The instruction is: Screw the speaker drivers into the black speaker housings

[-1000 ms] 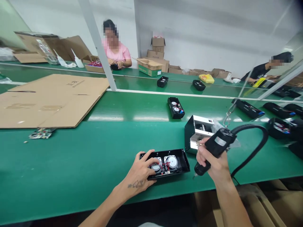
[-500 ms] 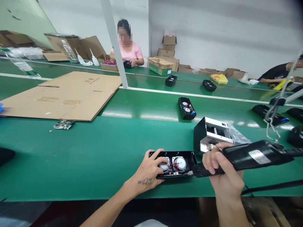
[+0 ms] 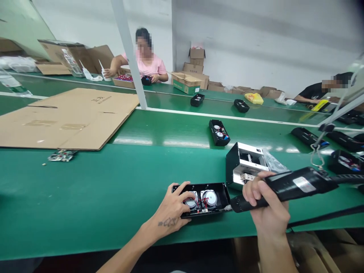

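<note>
Left hand (image 3: pixel 172 209): clamped on black casing (image 3: pixel 204 214), partly hiding nine-o'clock end
Right hand (image 3: pixel 267 199): clamped around driver (image 3: pixel 304 184)
Tip (image 3: pixel 228 207): blurred, casing's four o'clock

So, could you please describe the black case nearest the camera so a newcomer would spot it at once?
On the green workbench, find the silver-and-black device. In front, slightly left, lies the open black case with two round silver parts inside. Unlike its neighbours, it has the left hand on its left end and the tip of a power screwdriver at its right end.
</note>
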{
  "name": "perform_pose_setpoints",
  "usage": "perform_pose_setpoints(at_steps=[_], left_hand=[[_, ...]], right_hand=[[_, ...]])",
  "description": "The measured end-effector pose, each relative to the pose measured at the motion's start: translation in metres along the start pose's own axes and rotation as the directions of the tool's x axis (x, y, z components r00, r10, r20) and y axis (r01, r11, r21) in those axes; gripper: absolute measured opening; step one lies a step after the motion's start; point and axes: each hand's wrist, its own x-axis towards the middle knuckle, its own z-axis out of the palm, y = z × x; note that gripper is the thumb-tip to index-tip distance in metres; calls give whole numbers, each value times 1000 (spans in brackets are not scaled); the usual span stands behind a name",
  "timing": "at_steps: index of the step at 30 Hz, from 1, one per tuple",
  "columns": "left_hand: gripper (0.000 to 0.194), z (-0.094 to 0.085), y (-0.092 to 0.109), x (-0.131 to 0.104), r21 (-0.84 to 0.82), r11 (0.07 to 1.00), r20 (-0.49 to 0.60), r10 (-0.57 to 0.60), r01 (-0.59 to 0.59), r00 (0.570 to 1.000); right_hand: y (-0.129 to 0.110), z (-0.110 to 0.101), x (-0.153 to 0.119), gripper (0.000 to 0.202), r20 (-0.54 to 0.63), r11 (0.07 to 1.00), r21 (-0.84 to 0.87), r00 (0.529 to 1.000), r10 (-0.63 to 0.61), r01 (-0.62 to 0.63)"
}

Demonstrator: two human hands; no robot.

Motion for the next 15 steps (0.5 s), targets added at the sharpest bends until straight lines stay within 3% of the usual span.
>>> perform_pose_setpoints(at_steps=[2,3,5,6,7,8,11,15], left_hand=[[14,1,-1,0,1,1000,-4,-1,1,1000],[15,1,-1,0,-1,1000,-5,-1,1,1000],[14,2,-1,0,-4,1000,-8,4,-4,1000],[14,2,-1,0,-4,1000,-7,5,-5,1000],[14,2,-1,0,-1,1000,-9,5,-5,1000],[14,1,-1,0,3,1000,-11,5,-5,1000],[16,2,0,-1,23,1000,-12,7,-7,1000],[17,4,-2,-3,22,1000,-22,19,-19,1000]], right_hand=[[-6,-8,17,24,-108,992,-16,986,-125,124],[-8,-14,29,27,-191,972,-30,953,-234,233],[-7,-27,59,32,-361,871,-103,798,-483,481],[-6,-33,75,35,-414,808,-158,705,-576,567],[-3,-40,89,38,-438,766,-206,642,-629,609],[-2,-45,100,42,-428,763,-237,640,-638,601],[-5,-54,111,43,-348,815,-284,737,-579,506],[-24,-58,83,28,-345,771,-313,690,-636,554]])
